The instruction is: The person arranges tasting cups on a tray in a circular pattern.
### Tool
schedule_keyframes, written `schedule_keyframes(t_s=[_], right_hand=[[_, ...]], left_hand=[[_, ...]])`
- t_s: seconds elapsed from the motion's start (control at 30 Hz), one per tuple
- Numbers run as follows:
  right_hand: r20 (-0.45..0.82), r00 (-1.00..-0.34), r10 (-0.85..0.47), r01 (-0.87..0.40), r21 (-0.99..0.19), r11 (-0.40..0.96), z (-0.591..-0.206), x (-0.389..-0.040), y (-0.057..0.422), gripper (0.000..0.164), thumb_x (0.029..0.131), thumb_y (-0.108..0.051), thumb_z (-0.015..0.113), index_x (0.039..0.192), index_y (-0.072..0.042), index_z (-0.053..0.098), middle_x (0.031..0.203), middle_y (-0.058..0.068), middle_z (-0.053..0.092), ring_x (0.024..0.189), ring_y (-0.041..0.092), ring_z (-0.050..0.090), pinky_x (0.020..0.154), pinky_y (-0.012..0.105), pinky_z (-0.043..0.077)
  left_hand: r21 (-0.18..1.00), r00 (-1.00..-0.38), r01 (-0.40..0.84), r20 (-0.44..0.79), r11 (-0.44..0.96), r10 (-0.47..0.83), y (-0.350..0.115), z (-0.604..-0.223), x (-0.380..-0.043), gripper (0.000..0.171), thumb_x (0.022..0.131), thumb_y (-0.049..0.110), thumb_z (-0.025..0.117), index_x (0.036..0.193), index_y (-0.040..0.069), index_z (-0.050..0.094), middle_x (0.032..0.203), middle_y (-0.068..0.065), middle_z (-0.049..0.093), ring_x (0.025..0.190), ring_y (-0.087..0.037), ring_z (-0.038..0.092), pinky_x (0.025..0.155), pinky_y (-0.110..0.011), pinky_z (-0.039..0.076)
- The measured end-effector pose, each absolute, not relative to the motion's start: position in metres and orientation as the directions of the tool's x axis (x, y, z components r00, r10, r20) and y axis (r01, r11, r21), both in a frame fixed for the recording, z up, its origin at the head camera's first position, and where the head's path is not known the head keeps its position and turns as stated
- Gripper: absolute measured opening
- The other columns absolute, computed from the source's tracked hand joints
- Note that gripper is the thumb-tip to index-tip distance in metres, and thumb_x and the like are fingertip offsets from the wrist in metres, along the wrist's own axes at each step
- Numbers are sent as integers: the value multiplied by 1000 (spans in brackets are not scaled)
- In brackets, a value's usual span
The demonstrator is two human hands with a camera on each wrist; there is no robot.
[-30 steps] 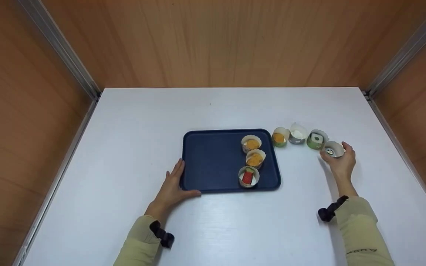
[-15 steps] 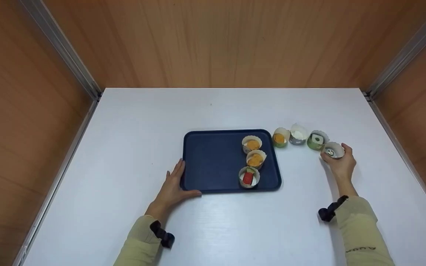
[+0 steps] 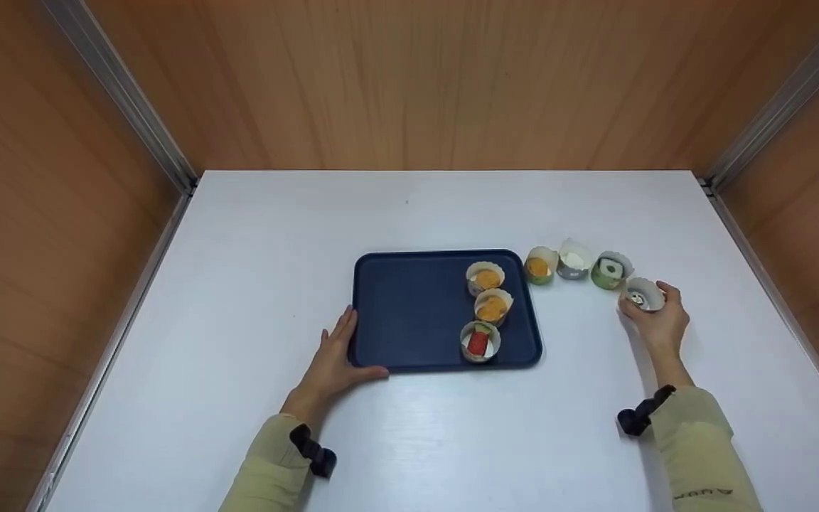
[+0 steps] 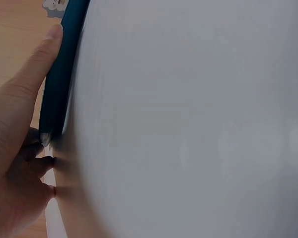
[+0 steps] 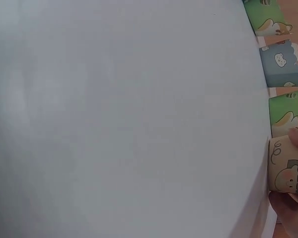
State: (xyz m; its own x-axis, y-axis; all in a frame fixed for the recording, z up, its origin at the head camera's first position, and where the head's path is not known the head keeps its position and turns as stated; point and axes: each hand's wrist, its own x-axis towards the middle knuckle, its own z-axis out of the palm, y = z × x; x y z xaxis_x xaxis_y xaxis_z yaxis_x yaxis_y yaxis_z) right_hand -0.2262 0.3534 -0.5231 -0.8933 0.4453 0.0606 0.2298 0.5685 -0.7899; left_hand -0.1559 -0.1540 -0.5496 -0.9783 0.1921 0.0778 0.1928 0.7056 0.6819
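My left hand [image 3: 330, 366] rests at the near left corner of a navy tray [image 3: 409, 313], fingers extended along its left edge and thumb along the front edge. In the left wrist view the thumb lies against the tray's side [image 4: 64, 74]. My right hand [image 3: 660, 323] grips a paper baking cup [image 3: 652, 294] between thumb and fingers. That cup is beige outside with a cartoon face [image 5: 288, 178], and a small black-and-white piece shows inside. Just beyond it stands a green baking cup [image 3: 608, 272] holding a white piece with a dark outline.
On the tray's right side stand two baking cups with orange filling [image 3: 485, 278] and one with a strawberry-like red piece [image 3: 478, 343]. Between tray and right hand are a green cup with orange filling [image 3: 539, 267] and a grey-blue cup [image 3: 574, 262]. Wooden panels enclose the white table [image 3: 239, 249].
My right hand and the baking cup in it have shifted slightly toward me and to the right, away from the green cup. My left hand and the tray hold their place.
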Motion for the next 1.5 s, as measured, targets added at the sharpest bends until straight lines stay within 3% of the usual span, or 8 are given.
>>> schedule_keyframes(t_s=[0.33, 0.53, 0.63, 0.77, 0.97, 1.17, 1.37, 1.5], right_hand=[[26, -918, 396, 217, -803, 555, -514, -212, 350, 73, 77, -21, 68, 134, 1, 30, 128, 26, 39, 118, 38, 36, 97, 48, 32], [79, -920, 383, 171, -800, 576, -507, -202, 341, 68, 74, -16, 70, 130, 1, 36, 123, 25, 43, 112, 35, 41, 93, 45, 35], [116, -921, 373, 140, -793, 593, -505, -198, 336, 65, 73, -14, 72, 128, 0, 40, 118, 23, 46, 101, 32, 48, 81, 30, 42], [140, -924, 355, 114, -788, 606, -502, -192, 330, 63, 72, -12, 73, 125, 0, 42, 113, 21, 48, 91, 26, 49, 64, 11, 38], [160, -935, 318, 74, -786, 613, -498, -187, 321, 63, 71, -11, 74, 124, 1, 43, 110, 22, 49, 97, 28, 47, 70, 20, 38], [158, -946, 283, 55, -783, 619, -493, -184, 310, 63, 68, -9, 76, 122, -2, 45, 109, 20, 51, 91, 25, 49, 60, 10, 35], [180, -960, 213, -8, -782, 623, -489, -183, 296, 64, 67, -9, 77, 122, -1, 46, 110, 19, 51, 98, 27, 48, 72, 26, 38], [224, -962, 158, -73, -764, 641, -485, -183, 287, 63, 66, -8, 78, 119, 1, 46, 109, 20, 52, 98, 27, 48, 71, 31, 40]], left_hand=[[682, -976, 201, 79, 703, 202, -154, -548, -156, 117, 55, 56, 75, 139, -2, 18, 145, -15, 14, 132, -28, 15, 107, -47, 4], [682, -977, 197, 74, 704, 202, -154, -547, -155, 118, 55, 56, 75, 139, -3, 18, 146, -15, 13, 131, -28, 15, 106, -48, 4], [679, -977, 196, 76, 707, 198, -154, -546, -155, 117, 55, 55, 75, 139, -3, 18, 146, -15, 13, 131, -29, 16, 106, -49, 5], [677, -977, 196, 76, 709, 198, -154, -547, -156, 117, 55, 55, 76, 139, -3, 18, 146, -16, 13, 131, -28, 16, 106, -50, 6], [681, -979, 185, 61, 708, 197, -153, -548, -157, 117, 55, 53, 77, 140, -1, 16, 146, -13, 12, 132, -25, 14, 106, -48, 4], [682, -978, 189, 66, 707, 198, -154, -549, -157, 117, 55, 54, 76, 140, -2, 17, 146, -14, 12, 132, -25, 14, 106, -48, 4], [678, -977, 194, 70, 708, 201, -154, -548, -156, 117, 56, 54, 76, 140, -2, 17, 146, -13, 12, 132, -26, 14, 107, -47, 4], [683, -976, 200, 78, 703, 202, -154, -548, -156, 117, 56, 54, 76, 139, -3, 18, 146, -14, 13, 132, -26, 14, 106, -48, 4]])
